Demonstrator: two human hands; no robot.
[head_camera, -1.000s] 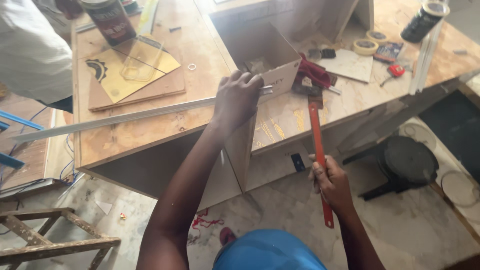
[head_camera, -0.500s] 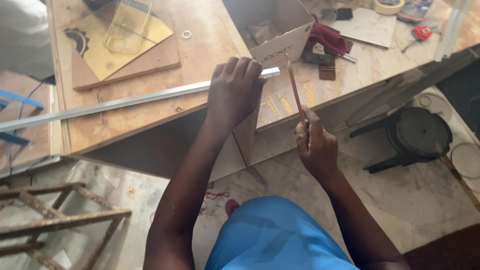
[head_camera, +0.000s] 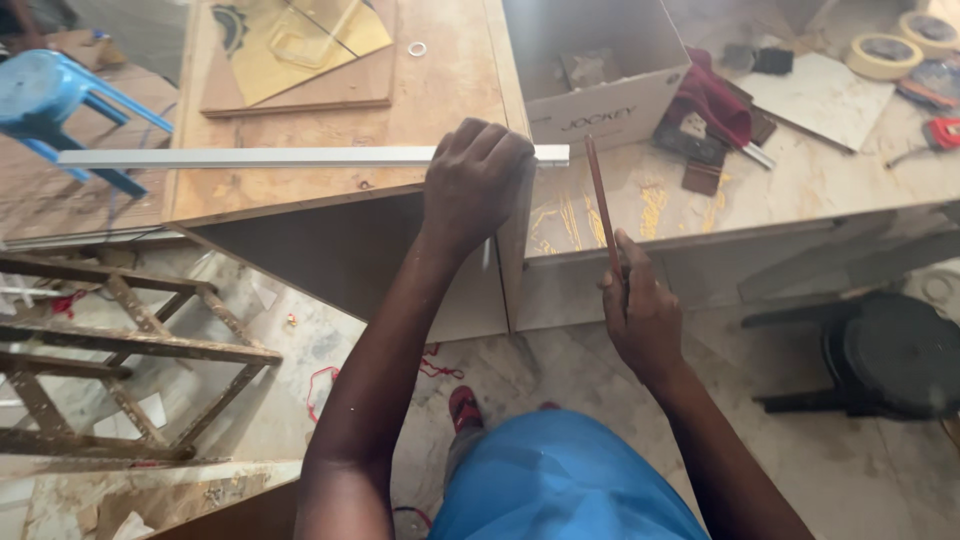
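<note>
My left hand (head_camera: 480, 180) presses down, fingers curled, on the right part of a long pale metal strip (head_camera: 250, 157) lying across the wooden worktop (head_camera: 440, 100). The strip's end (head_camera: 552, 154) sticks out just past my knuckles, in front of an open cardboard box (head_camera: 600, 110). My right hand (head_camera: 640, 310) is below the table edge, closed around a thin red-brown tool shaft (head_camera: 600, 200). The shaft stands nearly upright, its top close to the strip's end. The tool's head is not visible.
A red cloth (head_camera: 715, 100), small dark blocks and tape rolls (head_camera: 880, 55) lie at the right. A board with yellow and clear sheets (head_camera: 300, 45) sits at the back. A blue stool (head_camera: 60, 90), a wooden frame (head_camera: 120, 340) and a black stool (head_camera: 900, 350) stand on the floor.
My right hand has brought the red tool up from hanging low beside the table to upright by the strip's end. My left hand has stayed on the strip.
</note>
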